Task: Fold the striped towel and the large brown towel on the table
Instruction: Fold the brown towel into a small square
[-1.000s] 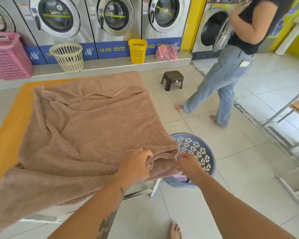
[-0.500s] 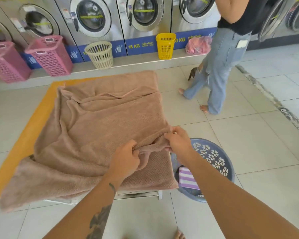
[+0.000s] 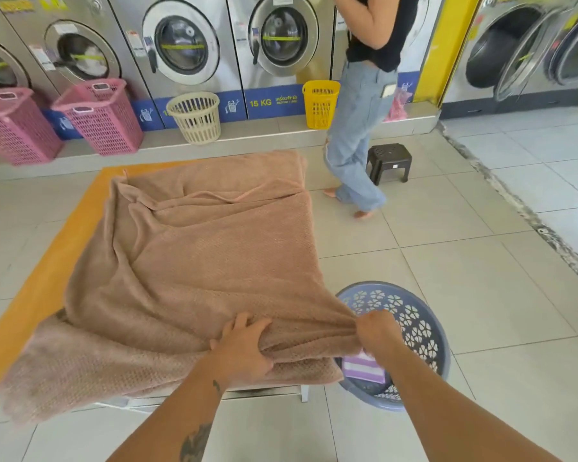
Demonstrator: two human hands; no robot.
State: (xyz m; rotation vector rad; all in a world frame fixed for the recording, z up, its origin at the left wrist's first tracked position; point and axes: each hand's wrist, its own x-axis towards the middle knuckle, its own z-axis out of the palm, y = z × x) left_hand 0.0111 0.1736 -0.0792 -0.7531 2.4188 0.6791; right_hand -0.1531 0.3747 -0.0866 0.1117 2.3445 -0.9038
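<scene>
The left hand [image 3: 242, 348] sits at the near edge of the large brown towel [image 3: 214, 261], its fingers curled over a bunched fold of the upper layer and gripping it. Just to the right along that same edge, the right hand [image 3: 377, 331] is closed in a fist around the towel's near right corner, and the cloth draws into taut creases toward it. The towel lies doubled over on the table [image 3: 57, 255], whose orange top shows only along the towel's left side. The towel's near left part droops over the table's front edge, and its lower layer pokes out beyond the upper one on the near and far sides.

Beside the towel's near right corner, on the floor, stands a blue basket [image 3: 441, 341]. The striped towel [image 3: 364, 370], purple and white, lies folded inside it, partly hidden under the right wrist.

Beyond the towel's far right corner a dark stool [image 3: 388, 160] stands on the tiles, with a barefoot person [image 3: 361, 128] in jeans just left of it. Past the towel's far edge, a yellow basket [image 3: 320, 103], a cream basket [image 3: 196, 116] and two pink baskets [image 3: 104, 116] sit on a low ledge in front of a row of washing machines [image 3: 181, 45].
</scene>
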